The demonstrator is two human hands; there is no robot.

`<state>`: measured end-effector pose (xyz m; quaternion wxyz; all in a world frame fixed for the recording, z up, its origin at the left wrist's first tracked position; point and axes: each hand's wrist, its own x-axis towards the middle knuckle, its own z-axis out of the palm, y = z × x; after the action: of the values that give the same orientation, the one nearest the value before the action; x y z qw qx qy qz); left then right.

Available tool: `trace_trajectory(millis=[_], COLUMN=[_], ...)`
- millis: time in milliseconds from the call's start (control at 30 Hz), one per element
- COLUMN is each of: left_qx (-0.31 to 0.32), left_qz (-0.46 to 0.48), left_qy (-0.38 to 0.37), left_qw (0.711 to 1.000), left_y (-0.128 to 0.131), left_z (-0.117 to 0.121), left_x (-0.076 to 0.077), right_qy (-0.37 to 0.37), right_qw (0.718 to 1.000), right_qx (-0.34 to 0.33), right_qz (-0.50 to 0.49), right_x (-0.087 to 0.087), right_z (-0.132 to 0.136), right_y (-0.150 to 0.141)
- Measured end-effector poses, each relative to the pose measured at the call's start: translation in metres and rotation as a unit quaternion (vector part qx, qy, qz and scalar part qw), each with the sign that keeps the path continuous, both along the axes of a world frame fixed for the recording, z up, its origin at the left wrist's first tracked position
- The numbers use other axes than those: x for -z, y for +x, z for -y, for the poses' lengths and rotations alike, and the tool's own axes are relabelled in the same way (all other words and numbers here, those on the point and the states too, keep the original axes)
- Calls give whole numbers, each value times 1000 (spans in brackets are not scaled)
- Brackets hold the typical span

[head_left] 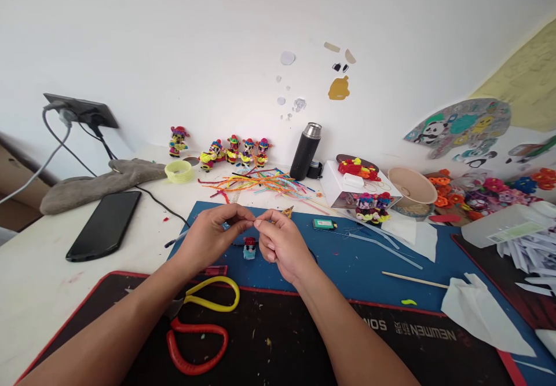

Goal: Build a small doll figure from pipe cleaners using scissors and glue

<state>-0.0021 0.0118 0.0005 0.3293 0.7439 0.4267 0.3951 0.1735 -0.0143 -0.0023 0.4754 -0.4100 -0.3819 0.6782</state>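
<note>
My left hand (216, 232) and my right hand (281, 241) meet over the blue mat (360, 258), fingertips pinched together on a thin pipe cleaner piece (256, 221) held between them. A small half-made figure (249, 248) with a red top and light blue base stands on the mat just below the hands. A heap of coloured pipe cleaners (260, 183) lies behind the hands. Scissors with a yellow and a red handle (200, 322) rest on the black mat (412, 339) under my left forearm.
Finished figures (234, 149) line the wall. A black phone (105, 224), a grey cloth (99, 182), a tape roll (178, 171), a black flask (306, 150), a white box (343, 192), a bowl (411, 186), a green lighter (324, 224), a wooden stick (412, 280) and paper scraps (482, 313) lie around.
</note>
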Motion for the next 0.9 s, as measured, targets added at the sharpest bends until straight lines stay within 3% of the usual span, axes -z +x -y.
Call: trace_trajectory(millis=[633, 900], left_qx=[9, 17], left_qz=[97, 115], left_qy=[-126, -162], left_qw=[987, 980], left_y=[2, 2], left_z=[-3, -2], left_x=[2, -7], right_qy=[10, 30], right_qw=[999, 998], right_qx=[30, 32], right_qz=[26, 40], right_x=[-6, -5], right_z=[2, 3], right_y=[-3, -4])
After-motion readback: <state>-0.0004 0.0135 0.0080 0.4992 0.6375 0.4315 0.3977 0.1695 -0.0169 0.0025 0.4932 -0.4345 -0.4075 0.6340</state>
